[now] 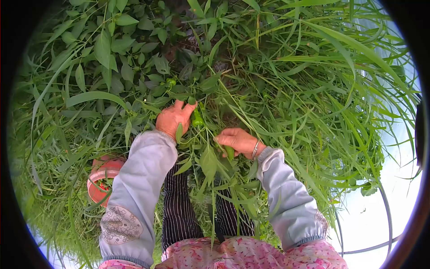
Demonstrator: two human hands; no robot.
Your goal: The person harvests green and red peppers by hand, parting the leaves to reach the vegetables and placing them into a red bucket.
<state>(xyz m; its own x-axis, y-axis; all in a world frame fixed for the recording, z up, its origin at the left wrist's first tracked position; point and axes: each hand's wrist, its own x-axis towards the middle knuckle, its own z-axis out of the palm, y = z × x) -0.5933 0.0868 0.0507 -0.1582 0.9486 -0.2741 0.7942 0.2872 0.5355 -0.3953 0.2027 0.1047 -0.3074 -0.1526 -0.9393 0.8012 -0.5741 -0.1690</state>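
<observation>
My left hand (173,119) reaches into a leafy pepper plant (208,161), its fingers closed on the foliage; leaves partly cover the fingertips. Right beside those fingers hangs a bright green pepper (197,118). My right hand (238,141), with a metal bangle on the wrist, is curled shut. A smooth green pepper (230,153) sticks out below its fingers. Stems and long leaves run down between the two hands. A smaller round green pepper (171,82) shows among the leaves above my left hand.
A reddish bucket (99,174) stands in the grass at left, with red and green bits inside. Tall grass (322,80) crowds the right side. Pale sheeting (371,210) and a dark hose (387,210) lie at lower right. Dense pepper leaves (104,48) fill the upper left.
</observation>
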